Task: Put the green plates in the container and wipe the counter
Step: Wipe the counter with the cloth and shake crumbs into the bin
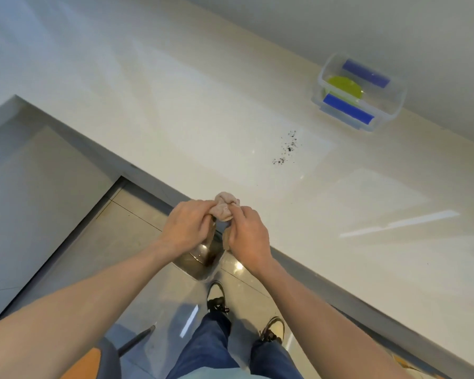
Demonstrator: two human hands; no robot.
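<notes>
A crumpled beige cloth (225, 207) is held at the near edge of the pale counter (175, 110). My left hand (188, 227) and my right hand (248, 236) both grip it, one on each side. At the far right by the wall stands a clear plastic container (360, 91) with blue clips. A green plate (345, 87) lies inside it. A scatter of dark crumbs (288, 147) lies on the counter between the cloth and the container.
The counter's grey front edge (326, 285) runs diagonally from upper left to lower right. A shiny metal bin (199, 259) stands on the tiled floor below my hands. A chair with an orange seat (93, 362) is at the bottom left.
</notes>
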